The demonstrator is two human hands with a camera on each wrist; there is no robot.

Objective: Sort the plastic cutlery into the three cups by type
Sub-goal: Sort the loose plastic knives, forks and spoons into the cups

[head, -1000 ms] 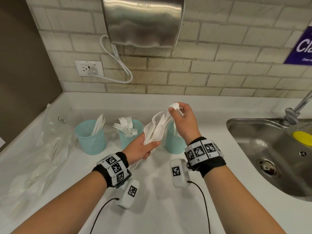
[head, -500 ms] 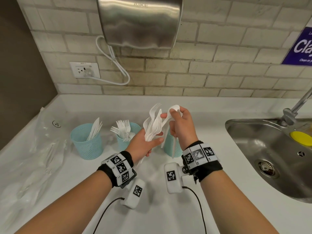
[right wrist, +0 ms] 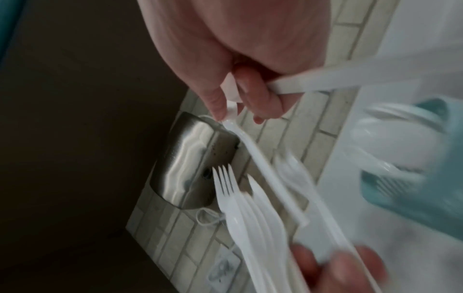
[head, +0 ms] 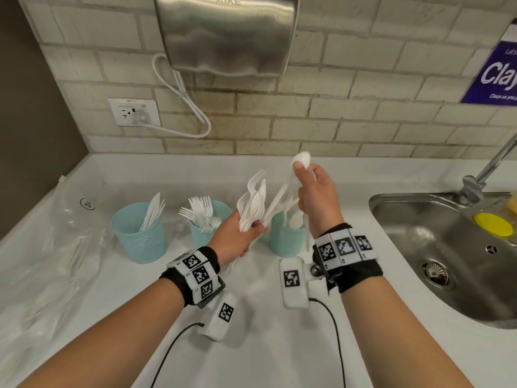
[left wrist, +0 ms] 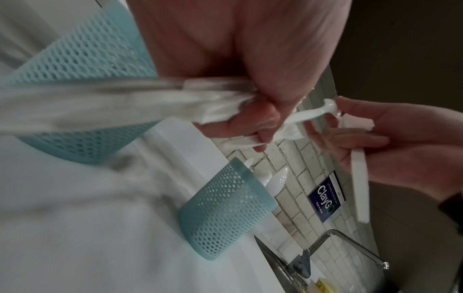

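Observation:
Three teal mesh cups stand in a row on the white counter: the left cup (head: 140, 236) has knives, the middle cup (head: 205, 219) forks, the right cup (head: 285, 236) spoons. My left hand (head: 250, 233) grips a bundle of white cutlery (head: 253, 203) by the handles, in front of the middle and right cups. My right hand (head: 303, 172) pinches a white spoon (head: 300, 159) near its bowl, above the right cup, with its handle slanting down toward the bundle. A second white handle (right wrist: 325, 83) lies under the right hand's curled fingers. In the right wrist view a fork (right wrist: 225, 184) tops the bundle.
A steel sink (head: 405, 247) with a tap (head: 486, 169) and a yellow round thing (head: 493, 225) lies to the right. Clear plastic bags (head: 56, 261) cover the counter's left side. A steel hand dryer (head: 226, 35) hangs on the tiled wall above the cups.
My right hand went to the bundle half a second ago and now has risen up and right with a spoon pinched in it. The left hand has kept its grip on the bundle.

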